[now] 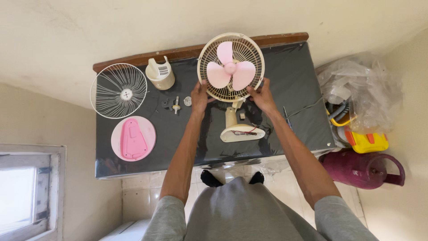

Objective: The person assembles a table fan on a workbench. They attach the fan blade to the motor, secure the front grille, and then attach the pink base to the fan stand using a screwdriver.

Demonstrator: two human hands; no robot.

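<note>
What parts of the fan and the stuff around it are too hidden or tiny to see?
Head view only:
- Fan motor: hidden behind the pink blades and rear grille.
- Small parts by the left hand: too small to identify.
- Items in the plastic bag: blurred by the wrap.
- Right hand fingertips: hidden behind the grille rim.

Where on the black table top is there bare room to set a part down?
The widest bare patch is the right end of the black table top, between the cream fan cage with pink blades and the table's right edge. A narrower strip runs along the near edge below the round pink base plate. The left end is crowded: white wire grille, cream motor housing, small loose parts.
</note>
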